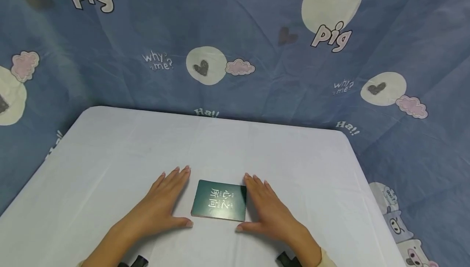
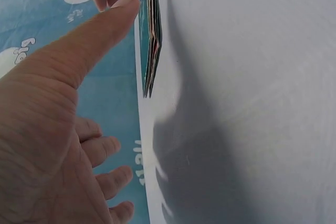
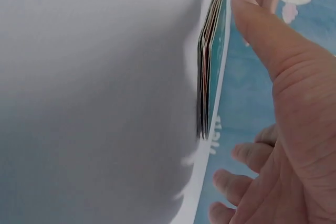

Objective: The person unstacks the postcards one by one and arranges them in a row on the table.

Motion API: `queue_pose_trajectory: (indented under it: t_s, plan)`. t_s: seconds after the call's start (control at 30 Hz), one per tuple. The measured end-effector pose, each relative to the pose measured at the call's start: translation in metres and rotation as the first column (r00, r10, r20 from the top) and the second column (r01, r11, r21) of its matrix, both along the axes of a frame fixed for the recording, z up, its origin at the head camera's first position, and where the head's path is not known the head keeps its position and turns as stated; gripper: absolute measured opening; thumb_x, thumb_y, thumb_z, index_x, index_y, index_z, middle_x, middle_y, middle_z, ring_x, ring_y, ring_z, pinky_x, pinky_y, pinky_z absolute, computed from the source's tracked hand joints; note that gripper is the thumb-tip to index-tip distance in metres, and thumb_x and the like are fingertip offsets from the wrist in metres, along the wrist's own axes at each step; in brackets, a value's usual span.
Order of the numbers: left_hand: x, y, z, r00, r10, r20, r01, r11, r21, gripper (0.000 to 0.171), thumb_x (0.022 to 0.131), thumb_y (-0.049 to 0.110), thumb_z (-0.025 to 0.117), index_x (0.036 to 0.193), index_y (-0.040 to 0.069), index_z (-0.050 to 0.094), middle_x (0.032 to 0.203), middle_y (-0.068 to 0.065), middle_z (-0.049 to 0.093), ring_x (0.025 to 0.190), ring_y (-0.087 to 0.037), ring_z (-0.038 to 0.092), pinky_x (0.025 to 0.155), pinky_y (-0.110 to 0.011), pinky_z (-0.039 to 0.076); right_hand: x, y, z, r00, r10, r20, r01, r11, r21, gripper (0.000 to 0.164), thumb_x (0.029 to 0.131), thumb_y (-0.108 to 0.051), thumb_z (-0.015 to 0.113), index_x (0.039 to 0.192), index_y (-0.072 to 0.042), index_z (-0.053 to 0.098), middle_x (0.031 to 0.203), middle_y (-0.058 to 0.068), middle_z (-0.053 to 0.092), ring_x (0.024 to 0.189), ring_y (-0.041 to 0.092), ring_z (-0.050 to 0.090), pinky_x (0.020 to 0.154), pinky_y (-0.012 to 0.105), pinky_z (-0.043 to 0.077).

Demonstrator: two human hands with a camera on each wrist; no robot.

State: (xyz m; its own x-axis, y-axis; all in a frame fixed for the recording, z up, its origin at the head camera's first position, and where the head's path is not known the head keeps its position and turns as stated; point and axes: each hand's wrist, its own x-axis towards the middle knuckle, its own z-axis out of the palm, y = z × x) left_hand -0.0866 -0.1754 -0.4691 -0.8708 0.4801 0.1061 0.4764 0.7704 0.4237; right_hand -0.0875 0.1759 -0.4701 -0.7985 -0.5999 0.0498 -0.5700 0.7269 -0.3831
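Note:
A small dark green booklet (image 1: 218, 200) with pale lettering lies flat on the white tabletop between both hands. Its edge shows several thin layers in the left wrist view (image 2: 150, 40) and the right wrist view. To its left, the left hand (image 1: 161, 208) is spread with fingers extended and the thumb apart, a small gap from the booklet. On the other side, the right hand (image 1: 269, 210) has the same spread pose, its index fingertip right at the booklet's upper right corner. Neither hand grips anything.
The white table (image 1: 147, 144) has rounded far corners. A blue cloth (image 1: 257, 54) printed with pig figures and words hangs behind it and shows along its sides. Dark wrist devices (image 1: 288, 259) sit low in the head view, near the forearms.

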Motion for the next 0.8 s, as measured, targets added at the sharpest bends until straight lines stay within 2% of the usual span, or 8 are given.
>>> queue_pose_trajectory:
  t_s: [0.23, 0.47, 0.8]
  plan:
    - [-0.0007, 0.0020, 0.0001, 1.000, -0.006, 0.015, 0.006, 1.000, -0.008, 0.130, 0.067, 0.056, 0.094, 0.165, 0.004, 0.025, 0.171, -0.009, 0.026, 0.157, -0.036, 0.021, 0.126, -0.057, 0.013, -0.0010, -0.0042, -0.0008, 1.000, 0.015, 0.006, -0.015, 1.000, 0.009, 0.122, 0.083, -0.066, 0.080, 0.167, -0.004, 0.017, 0.173, 0.009, 0.022, 0.158, 0.030, 0.021, 0.128, 0.050, 0.016]
    - [-0.0014, 0.0046, -0.0016, 0.999, -0.026, 0.025, 0.026, 1.000, 0.000, 0.130, 0.066, 0.051, 0.096, 0.165, 0.005, 0.026, 0.171, -0.008, 0.029, 0.156, -0.037, 0.024, 0.125, -0.059, 0.016, -0.0003, -0.0053, -0.0027, 0.998, 0.021, 0.054, -0.024, 0.998, 0.064, 0.117, 0.085, -0.065, 0.078, 0.166, -0.004, 0.021, 0.171, 0.008, 0.026, 0.158, 0.022, 0.022, 0.128, 0.051, 0.016]
    - [-0.0041, 0.0099, -0.0044, 0.998, -0.032, 0.058, 0.033, 0.999, -0.008, 0.127, 0.069, 0.049, 0.096, 0.166, 0.006, 0.025, 0.171, -0.008, 0.028, 0.154, -0.036, 0.031, 0.121, -0.063, 0.028, -0.0030, -0.0086, -0.0016, 0.998, 0.028, 0.062, -0.033, 0.995, 0.091, 0.112, 0.087, -0.059, 0.079, 0.166, -0.004, 0.021, 0.171, 0.009, 0.027, 0.157, 0.021, 0.024, 0.126, 0.052, 0.022]
